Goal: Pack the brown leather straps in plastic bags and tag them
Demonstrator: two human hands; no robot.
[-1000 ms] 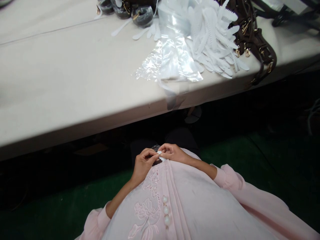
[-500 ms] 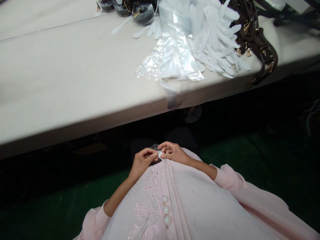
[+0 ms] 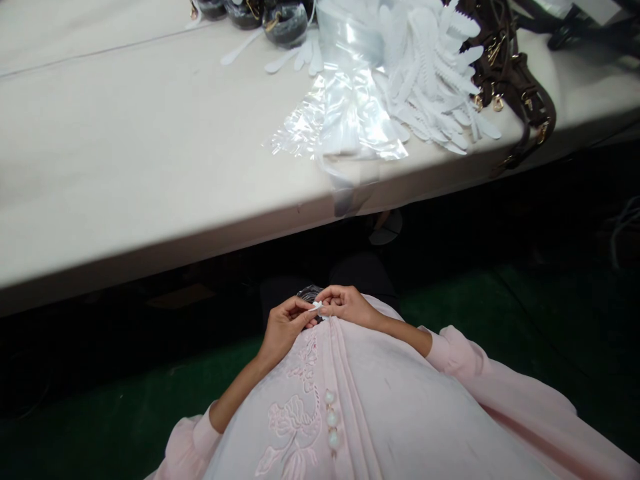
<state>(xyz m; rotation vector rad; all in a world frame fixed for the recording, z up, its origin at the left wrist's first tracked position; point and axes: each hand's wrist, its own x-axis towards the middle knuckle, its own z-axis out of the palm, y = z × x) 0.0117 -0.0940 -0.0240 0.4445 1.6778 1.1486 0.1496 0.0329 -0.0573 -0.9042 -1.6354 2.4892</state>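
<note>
Close to my body, over my lap, both hands meet at a small white strip (image 3: 317, 306). My left hand (image 3: 285, 328) pinches it between thumb and fingers from the left. From the other side, my right hand (image 3: 351, 307) grips it with bent fingers and thumb. Just behind the fingertips a dark, shiny bundle in clear plastic (image 3: 309, 292) shows in part; my hands and shirt hide the rest, so I cannot tell whether it is held.
On the pale table (image 3: 125, 147) ahead lie clear plastic bags (image 3: 350, 113), a heap of white serrated strips (image 3: 430, 80) and dark brown straps with gold-coloured buckles (image 3: 525, 93). Dark wrapped coils (image 3: 285, 25) stand at the back. The table's front edge runs between them and my lap.
The white strip has turned between my fingertips, from a broad face to a thinner, tilted one. My fingers have shifted slightly, and a bit more of the plastic-wrapped bundle shows.
</note>
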